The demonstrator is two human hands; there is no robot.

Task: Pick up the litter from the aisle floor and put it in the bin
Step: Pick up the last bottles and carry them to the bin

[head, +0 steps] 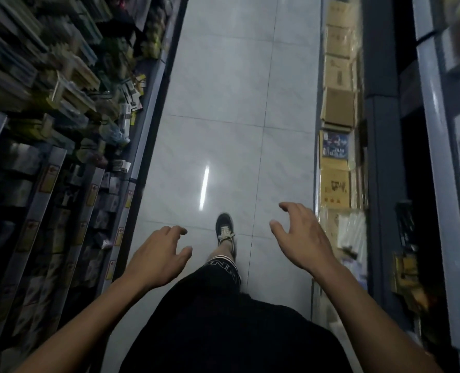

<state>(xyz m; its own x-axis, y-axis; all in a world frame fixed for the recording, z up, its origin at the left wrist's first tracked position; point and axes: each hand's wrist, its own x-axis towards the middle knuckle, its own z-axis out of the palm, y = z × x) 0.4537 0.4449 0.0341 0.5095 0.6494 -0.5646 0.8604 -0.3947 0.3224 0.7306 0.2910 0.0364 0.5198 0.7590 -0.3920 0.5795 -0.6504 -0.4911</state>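
Hovering empty over aisle floor (pixel 223 103): left hand (pixel 157 255), right hand (pixel 301 238).

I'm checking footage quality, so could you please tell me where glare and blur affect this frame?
Head view: a bright strip of glare reflects off the floor tiles; the left shelves smear with motion blur; both hands stay fairly sharp; the right edge is dark.

Glossy pale tiled floor (pixel 223 103) between stocked shelves (pixel 62 103).
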